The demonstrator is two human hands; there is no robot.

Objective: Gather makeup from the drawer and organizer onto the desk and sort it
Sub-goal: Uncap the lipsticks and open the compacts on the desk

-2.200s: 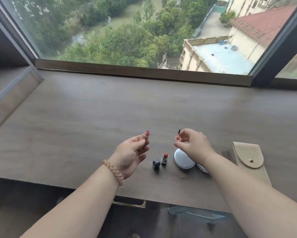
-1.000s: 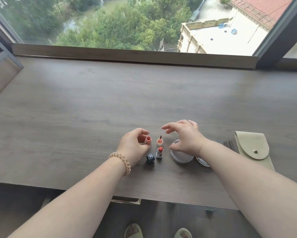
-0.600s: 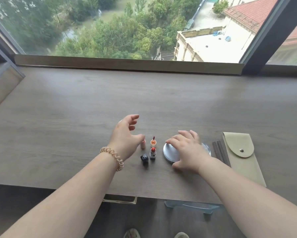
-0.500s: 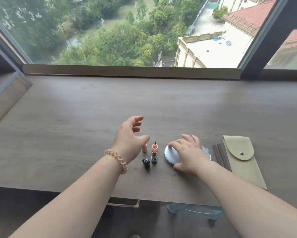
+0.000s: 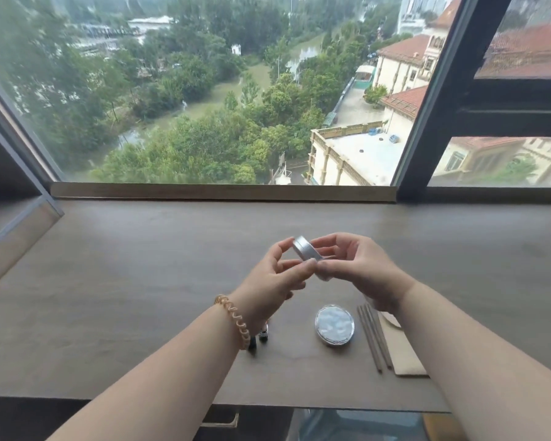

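I hold a round silver compact (image 5: 305,253) above the desk (image 5: 140,281), tilted on edge. My right hand (image 5: 360,268) grips it from the right, and my left hand (image 5: 271,278) pinches its left rim and underside. A second round compact (image 5: 334,325) with a clear pale top lies flat on the desk below my hands. The lipsticks (image 5: 263,334) stand behind my left wrist, mostly hidden. Thin dark sticks (image 5: 374,337) lie beside a beige pouch (image 5: 401,348), partly under my right forearm.
A large window with a wooden sill (image 5: 223,190) runs along the desk's far edge. A glass side panel (image 5: 16,224) stands at the left. Below the desk's front edge a drawer handle (image 5: 226,423) and a clear organizer (image 5: 357,426) show.
My right hand lifted the silver compact off the desk and my left hand came over to take hold of it too. The second compact beneath is now uncovered. The view tilted up.
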